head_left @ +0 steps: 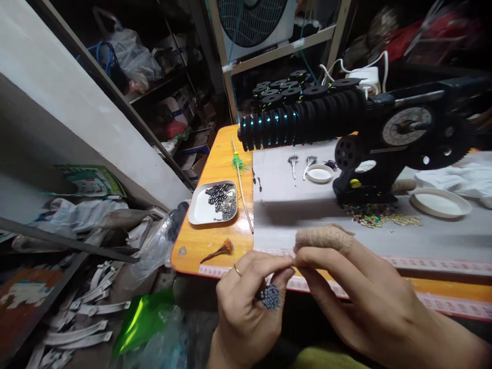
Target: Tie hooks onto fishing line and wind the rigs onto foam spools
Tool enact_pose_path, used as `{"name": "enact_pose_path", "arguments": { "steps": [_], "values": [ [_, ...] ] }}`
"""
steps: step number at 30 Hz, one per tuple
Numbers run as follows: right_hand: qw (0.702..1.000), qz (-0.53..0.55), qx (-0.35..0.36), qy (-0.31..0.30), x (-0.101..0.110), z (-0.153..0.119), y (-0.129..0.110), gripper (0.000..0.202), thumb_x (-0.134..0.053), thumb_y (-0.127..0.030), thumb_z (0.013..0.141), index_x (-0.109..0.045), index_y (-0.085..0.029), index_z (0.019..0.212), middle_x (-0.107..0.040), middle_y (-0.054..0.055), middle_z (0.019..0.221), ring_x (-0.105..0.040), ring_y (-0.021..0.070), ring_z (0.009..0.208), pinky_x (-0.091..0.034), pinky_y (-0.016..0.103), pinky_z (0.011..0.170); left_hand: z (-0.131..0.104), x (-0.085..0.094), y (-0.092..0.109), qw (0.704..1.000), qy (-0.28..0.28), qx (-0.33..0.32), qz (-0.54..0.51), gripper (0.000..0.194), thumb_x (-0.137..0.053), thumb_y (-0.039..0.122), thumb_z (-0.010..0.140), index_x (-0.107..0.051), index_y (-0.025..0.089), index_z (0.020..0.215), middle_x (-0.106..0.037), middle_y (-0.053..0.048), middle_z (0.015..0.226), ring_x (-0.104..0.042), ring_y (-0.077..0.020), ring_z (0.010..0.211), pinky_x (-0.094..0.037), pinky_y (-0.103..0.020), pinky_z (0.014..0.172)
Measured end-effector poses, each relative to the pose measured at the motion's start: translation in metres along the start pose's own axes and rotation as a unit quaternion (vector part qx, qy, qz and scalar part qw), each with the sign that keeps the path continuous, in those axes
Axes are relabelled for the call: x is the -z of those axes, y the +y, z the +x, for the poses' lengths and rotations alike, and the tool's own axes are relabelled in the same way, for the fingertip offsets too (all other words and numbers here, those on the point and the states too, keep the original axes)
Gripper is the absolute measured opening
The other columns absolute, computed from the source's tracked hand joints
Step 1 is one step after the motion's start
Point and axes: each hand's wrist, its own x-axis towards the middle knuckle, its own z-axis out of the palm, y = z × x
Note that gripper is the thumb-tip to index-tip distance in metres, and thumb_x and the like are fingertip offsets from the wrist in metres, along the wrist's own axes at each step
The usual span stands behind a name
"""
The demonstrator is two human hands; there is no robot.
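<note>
My left hand [244,307], with a ring on one finger, is wrapped round a bundle of thin stems with grey-blue bead-like tips [270,297]. The tips face up toward the camera, while the stems are hidden inside the fist. My right hand [357,292] meets the left at the fingertips, its thumb and index finger pinched together. Whatever lies in that pinch is too small to make out. Tan tape [325,240] covers one finger of the right hand. Both hands are at the table's front edge, close to a small orange-tipped bunch of stems [223,248].
A white tray [198,212] of dark and silvery pieces sits on the orange table [215,159]. Behind my hands stands a black geared machine [403,128] with a ribbed roller. Loose colored beads [376,215], a round lid [440,202] and a small dish [320,173] lie near it.
</note>
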Motion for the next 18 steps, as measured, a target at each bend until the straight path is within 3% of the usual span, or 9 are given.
{"name": "enact_pose_path", "arguments": {
  "steps": [5,10,12,18],
  "values": [
    [0.998,0.062,-0.001,-0.002,-0.002,-0.002,0.001,0.020,-0.050,-0.002,0.088,-0.054,-0.013,0.104,-0.064,0.009,0.097,-0.061,0.0163,0.094,-0.051,0.025,0.082,0.003,0.002,0.005,1.000,0.002,0.023,-0.002,0.022,-0.066,0.000,0.078,-0.065,0.017,0.092,-0.068,-0.001,0.085,-0.066,-0.0110,0.078,-0.055,-0.019,0.070],
    [0.994,0.106,-0.011,-0.002,-0.005,-0.003,0.003,0.018,-0.054,-0.006,0.089,-0.055,-0.016,0.104,-0.063,0.009,0.106,-0.060,0.0156,0.105,-0.051,0.025,0.089,0.003,-0.001,0.011,0.991,0.001,0.129,-0.017,0.019,-0.063,0.003,0.077,-0.063,0.021,0.085,-0.058,-0.001,0.093,-0.060,-0.0074,0.065,-0.041,-0.011,0.039],
    [0.993,0.119,-0.016,-0.009,-0.006,-0.002,0.004,0.019,-0.055,-0.006,0.089,-0.055,-0.016,0.105,-0.063,0.009,0.109,-0.060,0.0152,0.108,-0.051,0.024,0.090,0.004,-0.002,0.013,0.988,0.002,0.150,-0.041,0.019,-0.061,0.003,0.077,-0.061,0.021,0.083,-0.056,0.000,0.092,-0.056,-0.0058,0.061,-0.039,-0.009,0.038],
    [0.992,0.126,-0.004,0.015,-0.010,-0.003,0.007,0.016,-0.055,-0.008,0.089,-0.054,-0.019,0.101,-0.065,0.006,0.095,-0.064,0.0163,0.090,-0.054,0.028,0.078,0.003,-0.008,0.015,0.983,0.032,0.170,-0.066,0.020,-0.059,0.001,0.078,-0.057,0.020,0.078,-0.056,0.001,0.085,-0.054,-0.0048,0.058,-0.042,-0.009,0.042]
  ]
}}
